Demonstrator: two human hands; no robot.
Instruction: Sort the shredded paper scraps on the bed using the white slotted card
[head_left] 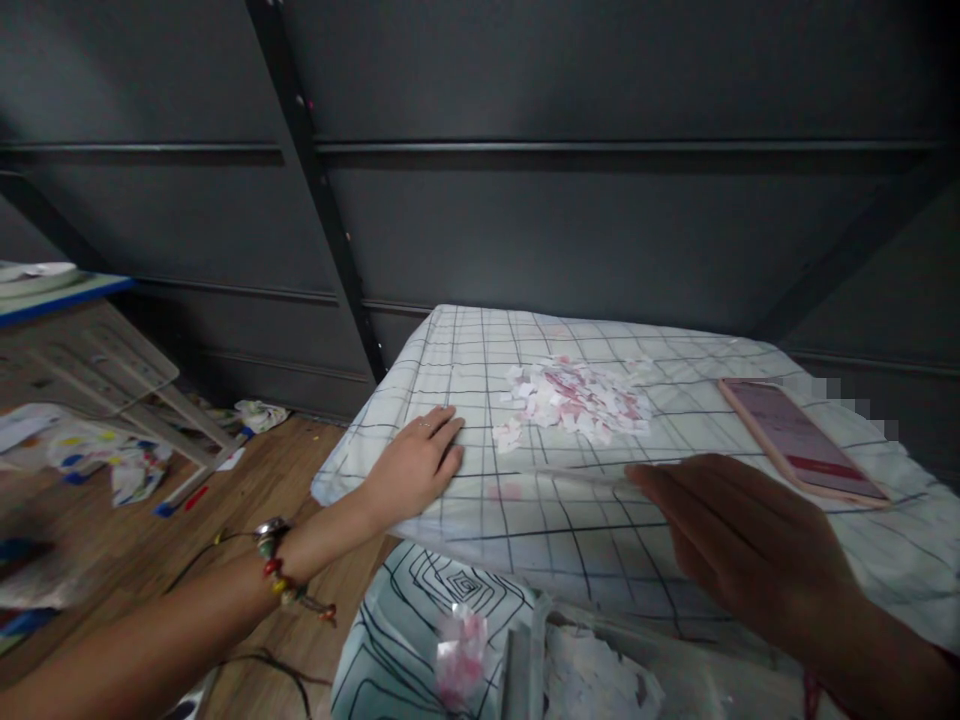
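My left hand [417,462] rests on the checked white cloth [465,350], fingers stretched out and holding nothing. My right hand [757,545] is closed, its fingertips pinching one end of a thin, pale strip [577,477]. Motion blurs the strip, so its kind cannot be made out. Just beyond it lies a loose pile of small white and pink paper scraps [574,398]. To the right of the pile, a phone in a pink case [806,440] lies face up with its screen lit.
In front stands a clear plastic box [540,640] with paper pieces inside. Beside it, a small clear packet with pink contents [461,655] lies on patterned fabric [390,620]. Dark panels [600,230] rise behind the cloth. A blue-edged table [97,290] and floor clutter are leftward.
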